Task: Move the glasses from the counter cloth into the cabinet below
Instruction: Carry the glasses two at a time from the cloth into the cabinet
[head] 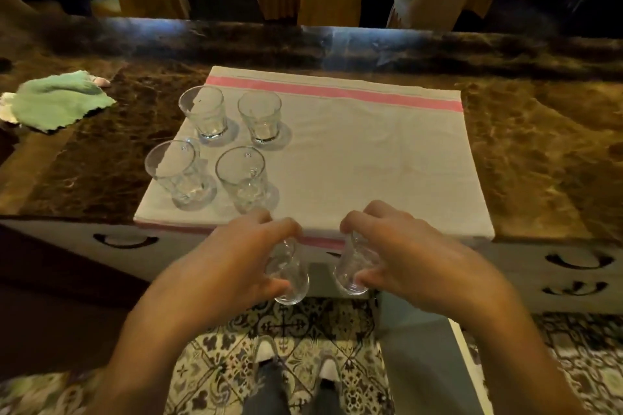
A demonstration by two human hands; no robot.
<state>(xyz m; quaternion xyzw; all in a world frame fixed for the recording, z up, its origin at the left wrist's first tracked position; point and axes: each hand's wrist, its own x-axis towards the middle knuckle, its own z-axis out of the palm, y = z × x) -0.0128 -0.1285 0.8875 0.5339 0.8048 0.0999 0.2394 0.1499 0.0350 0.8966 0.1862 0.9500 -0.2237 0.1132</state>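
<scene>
left hand (pixel 236 256) and right hand (pixel 401 253) each grip an upright glass, rim up.

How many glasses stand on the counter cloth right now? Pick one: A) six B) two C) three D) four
D: four glasses stand on the cloth; the left hand and the right hand each hold another glass off it.
</scene>
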